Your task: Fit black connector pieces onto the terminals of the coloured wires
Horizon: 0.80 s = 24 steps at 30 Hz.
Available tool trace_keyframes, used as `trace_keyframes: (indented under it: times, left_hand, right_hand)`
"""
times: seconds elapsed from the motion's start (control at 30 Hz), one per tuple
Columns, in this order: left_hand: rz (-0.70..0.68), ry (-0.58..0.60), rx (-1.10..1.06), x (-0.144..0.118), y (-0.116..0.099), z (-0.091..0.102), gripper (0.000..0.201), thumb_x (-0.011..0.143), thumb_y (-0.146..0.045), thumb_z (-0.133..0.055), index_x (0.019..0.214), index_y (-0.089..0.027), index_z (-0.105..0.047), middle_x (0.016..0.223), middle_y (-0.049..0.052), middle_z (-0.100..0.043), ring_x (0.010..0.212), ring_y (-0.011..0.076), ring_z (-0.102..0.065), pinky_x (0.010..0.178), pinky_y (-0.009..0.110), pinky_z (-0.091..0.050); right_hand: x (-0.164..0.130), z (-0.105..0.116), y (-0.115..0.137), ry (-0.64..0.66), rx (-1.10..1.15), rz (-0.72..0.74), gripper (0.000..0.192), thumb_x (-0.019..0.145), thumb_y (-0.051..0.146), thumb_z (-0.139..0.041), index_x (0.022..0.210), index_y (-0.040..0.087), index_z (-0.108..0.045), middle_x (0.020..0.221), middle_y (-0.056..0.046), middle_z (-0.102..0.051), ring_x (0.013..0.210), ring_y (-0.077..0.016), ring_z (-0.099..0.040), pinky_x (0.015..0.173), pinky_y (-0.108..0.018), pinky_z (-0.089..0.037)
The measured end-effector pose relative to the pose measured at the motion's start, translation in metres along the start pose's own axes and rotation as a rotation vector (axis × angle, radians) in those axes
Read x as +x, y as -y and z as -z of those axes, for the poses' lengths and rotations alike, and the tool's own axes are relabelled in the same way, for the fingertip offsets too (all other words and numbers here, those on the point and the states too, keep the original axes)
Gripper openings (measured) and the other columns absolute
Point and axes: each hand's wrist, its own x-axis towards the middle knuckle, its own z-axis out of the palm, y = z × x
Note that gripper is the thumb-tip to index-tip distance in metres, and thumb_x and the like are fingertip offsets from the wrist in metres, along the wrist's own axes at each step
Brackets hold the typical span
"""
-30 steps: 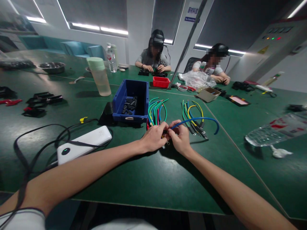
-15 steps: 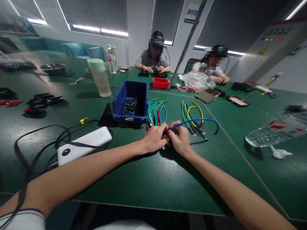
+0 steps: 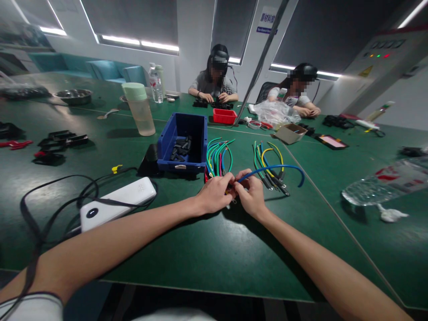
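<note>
We pinched the blue wire [image 3: 277, 168] end in both grips, left hand [image 3: 216, 194] and right hand [image 3: 251, 195]; the far wall sign [image 3: 267, 18] was unreadable.

Dim room, glaring ceiling light strips [image 3: 138, 41], soft shadows, wide-angle edge distortion.

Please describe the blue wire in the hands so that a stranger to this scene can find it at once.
On the green table, look just right of the blue bin, where the left hand and right hand meet. The blue wire arcs rightward from their fingertips. Unlike the two loose bundles of wires behind it, it is single and held.
</note>
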Motion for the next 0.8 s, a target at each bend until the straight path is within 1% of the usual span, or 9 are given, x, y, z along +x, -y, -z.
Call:
trace_keyframes:
  times: [0.17, 0.5, 0.67, 0.8]
  left_hand:
    - [-0.032, -0.01, -0.004, 0.0001, 0.0023, -0.0012, 0.016, 0.078, -0.02, -0.051, 0.094, -0.02, -0.049, 0.089, 0.004, -0.066, 0.083, 0.0194, -0.064, 0.071, 0.029, -0.048]
    - [-0.026, -0.002, 0.004, -0.0001, 0.0023, -0.0013, 0.017, 0.077, -0.019, -0.052, 0.094, -0.02, -0.048, 0.091, 0.004, -0.066, 0.085, 0.0194, -0.064, 0.072, 0.028, -0.048]
    - [-0.029, -0.001, 0.01, 0.0002, 0.0028, -0.0014, 0.018, 0.078, -0.022, -0.052, 0.096, -0.02, -0.049, 0.09, 0.004, -0.066, 0.085, 0.0199, -0.064, 0.071, 0.029, -0.048]
    - [-0.027, 0.007, 0.024, 0.0004, 0.0024, -0.001, 0.016, 0.079, -0.023, -0.052, 0.094, -0.02, -0.049, 0.086, 0.003, -0.065, 0.08, 0.0195, -0.063, 0.068, 0.028, -0.046]
  right_hand:
    - [0.0003, -0.0006, 0.0013, 0.007, 0.014, -0.016, 0.005, 0.074, 0.017, -0.054, 0.078, 0.019, -0.051, 0.074, 0.001, -0.054, 0.056, -0.0115, -0.055, 0.052, -0.024, -0.045]
    - [0.0002, -0.0008, 0.0036, 0.009, 0.02, -0.034, 0.006, 0.074, 0.018, -0.054, 0.078, 0.019, -0.05, 0.074, 0.0, -0.055, 0.057, -0.0124, -0.056, 0.052, -0.024, -0.046]
    - [-0.0002, -0.0005, -0.0002, 0.015, 0.004, -0.022, 0.006, 0.074, 0.017, -0.054, 0.078, 0.019, -0.05, 0.073, 0.0, -0.055, 0.058, -0.0128, -0.056, 0.053, -0.025, -0.046]
    - [-0.0001, -0.0004, -0.0025, 0.025, 0.001, -0.026, 0.006, 0.074, 0.018, -0.054, 0.078, 0.02, -0.05, 0.074, 0.0, -0.056, 0.06, -0.0132, -0.057, 0.054, -0.026, -0.047]
